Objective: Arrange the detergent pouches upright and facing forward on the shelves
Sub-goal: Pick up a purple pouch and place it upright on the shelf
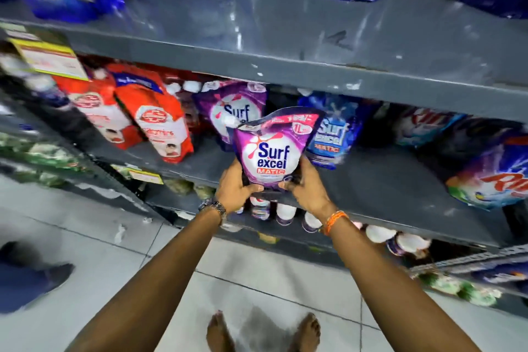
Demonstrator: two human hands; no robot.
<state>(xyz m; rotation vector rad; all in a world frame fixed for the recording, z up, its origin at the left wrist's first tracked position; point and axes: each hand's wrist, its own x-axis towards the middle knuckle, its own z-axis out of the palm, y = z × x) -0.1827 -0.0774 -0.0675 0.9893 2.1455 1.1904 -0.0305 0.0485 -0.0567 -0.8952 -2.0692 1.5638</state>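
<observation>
A purple Surf excel Matic pouch (pixel 273 148) stands upright with its label toward me, at the front edge of the middle shelf (pixel 380 188). My left hand (pixel 235 187) grips its lower left side and my right hand (pixel 307 188) grips its lower right side. Right behind it leans another purple Surf pouch (pixel 231 111). A blue Surf pouch (pixel 333 131) stands behind it to the right.
Two red-orange pouches (pixel 157 120) lean at the left of the same shelf. Rin pouches (pixel 491 180) sit at the right. Blue and purple packs line the upper shelf (pixel 285 34). White-capped bottles (pixel 285 213) fill the shelf below. Another person's shoe (pixel 28 274) is on the tiled floor at left.
</observation>
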